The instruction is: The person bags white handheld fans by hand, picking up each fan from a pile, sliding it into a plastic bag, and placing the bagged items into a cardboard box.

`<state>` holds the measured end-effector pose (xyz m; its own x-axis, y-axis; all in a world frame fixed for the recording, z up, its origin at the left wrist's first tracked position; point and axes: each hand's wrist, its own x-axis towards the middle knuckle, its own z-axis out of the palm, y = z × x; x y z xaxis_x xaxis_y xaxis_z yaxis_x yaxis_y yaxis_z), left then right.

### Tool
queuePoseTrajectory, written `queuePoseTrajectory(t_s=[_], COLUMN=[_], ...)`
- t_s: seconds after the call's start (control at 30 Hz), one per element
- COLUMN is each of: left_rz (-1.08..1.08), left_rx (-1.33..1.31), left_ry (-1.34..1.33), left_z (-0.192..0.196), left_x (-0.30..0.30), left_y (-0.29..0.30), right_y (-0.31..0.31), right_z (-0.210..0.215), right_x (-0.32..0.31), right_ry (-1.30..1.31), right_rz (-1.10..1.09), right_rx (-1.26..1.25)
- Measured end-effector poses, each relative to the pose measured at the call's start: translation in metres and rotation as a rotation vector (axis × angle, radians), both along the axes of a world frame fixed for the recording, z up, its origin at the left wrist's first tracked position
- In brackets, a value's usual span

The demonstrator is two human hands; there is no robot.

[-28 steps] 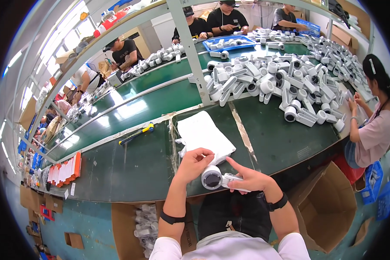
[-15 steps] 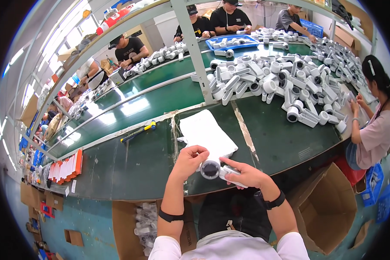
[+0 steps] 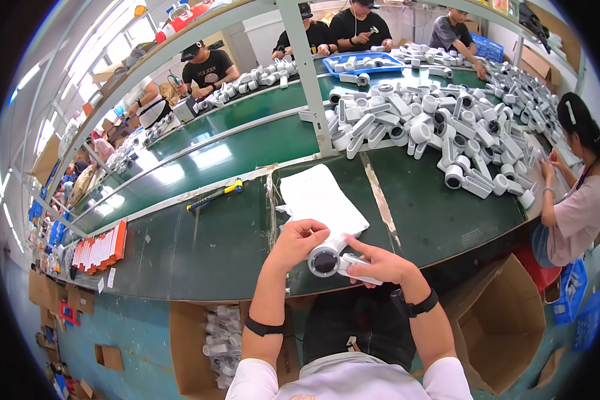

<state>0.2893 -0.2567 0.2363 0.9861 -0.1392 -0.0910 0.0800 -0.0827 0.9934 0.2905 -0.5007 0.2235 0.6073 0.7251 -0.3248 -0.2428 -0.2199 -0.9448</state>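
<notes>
White part's [image 3: 327, 257] body behind hands, far workers' heads cropped by top edge

Part raised off the table edge and turned between both hands

Lifted slightly toward the white sheet [image 3: 321, 200] since 0.9 s ago; white cylindrical part [image 3: 327, 259] now with dark round end facing up at the camera. Left hand [image 3: 299, 240] closed further over its top, right hand [image 3: 378, 265] shifted under the handle end, index finger stretched along it.

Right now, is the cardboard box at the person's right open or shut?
Open: the cardboard box has its flaps spread outward, and its brown inside shows from above. Nothing can be made out inside.
</notes>
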Motion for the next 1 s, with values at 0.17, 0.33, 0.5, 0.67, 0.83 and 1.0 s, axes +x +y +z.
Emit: queuePoseTrajectory(t_s=[0.17,0.33,0.5,0.67,0.83,1.0], left_rz=[0.120,0.189,0.138,0.156,0.254,0.256], left_rx=[0.126,0.363,0.517,0.406,0.477,0.468], left_ry=[-0.146,-0.483,-0.790,-0.784,-0.923,-0.899], left_z=[-0.003,0.003,-0.010,-0.026,-0.032,-0.030], left_x=[-0.001,-0.009,-0.029,-0.044,-0.067,-0.078], left_y=[-0.004,-0.016,-0.029,-0.043,-0.025,-0.016], right_y=[0.002,0.019,0.038,0.036,0.058,0.072], right_z=[-0.008,0.000,-0.022,-0.028,-0.026,-0.033], right_x=[0.000,-0.011,-0.023,-0.033,-0.044,-0.044], right_ry=[0.008,-0.096,-0.044,-0.061,-0.074,-0.070], right_rz=[-0.159,-0.257,-0.511,-0.589,-0.549,-0.541], right_rx=[0.018,-0.103,0.102,0.154,0.179,0.228])
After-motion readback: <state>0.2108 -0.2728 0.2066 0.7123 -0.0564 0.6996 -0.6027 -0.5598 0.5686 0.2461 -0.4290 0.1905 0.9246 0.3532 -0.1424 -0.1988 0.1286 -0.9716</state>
